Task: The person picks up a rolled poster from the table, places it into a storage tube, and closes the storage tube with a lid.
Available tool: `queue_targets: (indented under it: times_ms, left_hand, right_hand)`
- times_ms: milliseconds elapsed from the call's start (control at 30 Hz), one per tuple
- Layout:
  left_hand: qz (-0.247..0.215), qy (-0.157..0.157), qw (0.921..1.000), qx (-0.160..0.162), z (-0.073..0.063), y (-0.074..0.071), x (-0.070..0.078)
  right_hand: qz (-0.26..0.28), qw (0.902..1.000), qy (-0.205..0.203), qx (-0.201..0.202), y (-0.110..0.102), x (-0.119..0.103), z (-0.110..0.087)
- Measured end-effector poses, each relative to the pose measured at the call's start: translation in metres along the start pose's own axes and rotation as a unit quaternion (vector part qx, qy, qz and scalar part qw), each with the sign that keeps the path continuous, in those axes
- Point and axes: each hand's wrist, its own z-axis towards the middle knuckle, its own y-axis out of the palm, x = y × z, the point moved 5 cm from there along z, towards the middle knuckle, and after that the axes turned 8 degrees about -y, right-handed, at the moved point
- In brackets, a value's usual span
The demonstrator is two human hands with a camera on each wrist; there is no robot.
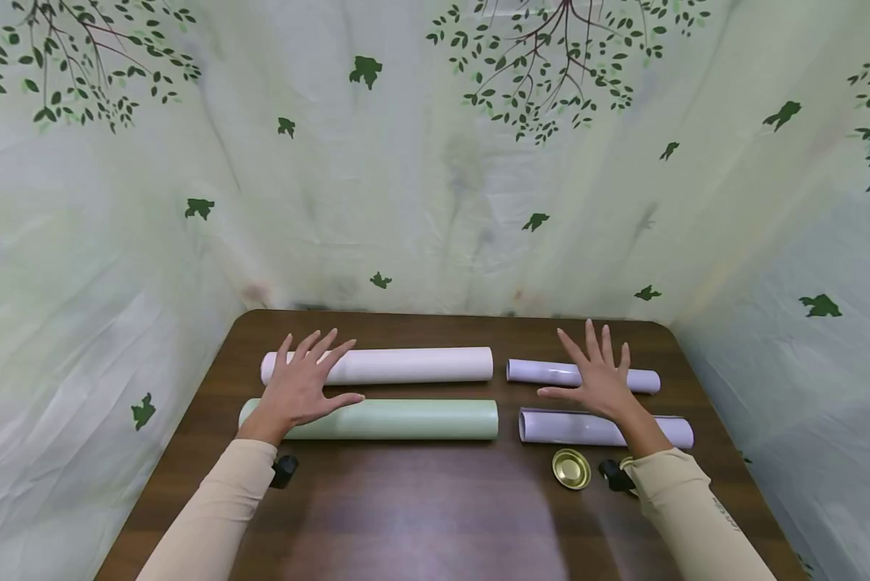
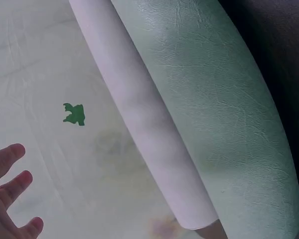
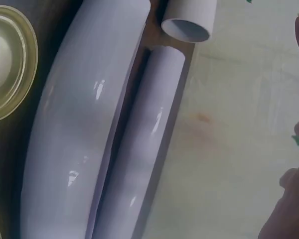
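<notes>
My left hand (image 1: 300,391) hovers with spread fingers over the left ends of a white roll (image 1: 413,365) and a pale green roll (image 1: 406,420). The green roll (image 2: 204,109) has a creased, leathery surface in the left wrist view, with the white roll (image 2: 139,109) behind it. On the other side, my right hand (image 1: 598,375) is spread above a thin lavender roll (image 1: 544,372) and a thicker glossy lavender roll (image 1: 566,428). Neither hand holds anything. In the right wrist view the two lavender rolls lie side by side, close together.
A round gold lid (image 1: 571,469) lies in front of the thicker lavender roll. A second gold round piece (image 1: 627,463) is mostly hidden by the right wrist camera. The brown wooden table (image 1: 420,508) is bordered by leaf-printed curtains (image 1: 435,202) at the back and sides.
</notes>
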Motion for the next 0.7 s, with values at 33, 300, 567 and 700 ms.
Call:
queue_targets:
  times_ms: [33,300,567,700]
  left_hand:
    - [-0.003,0.0,1.0,0.0,-0.001,0.001,0.001]
    - [-0.02,0.016,0.999,0.038,-0.009,0.007,-0.004]
    - [-0.04,0.043,0.9959,0.069,-0.018,0.018,-0.008]
    - [-0.053,0.06,0.9935,0.08,-0.021,0.026,-0.008]
  right_hand:
    - [0.003,1.0,-0.001,-0.001,0.0,0.002,-0.002]
    - [0.04,0.9977,-0.054,0.001,-0.001,0.015,-0.011]
    - [0.078,0.9944,-0.069,0.017,0.003,0.028,-0.028]
    - [0.092,0.9933,-0.066,0.02,0.005,0.036,-0.032]
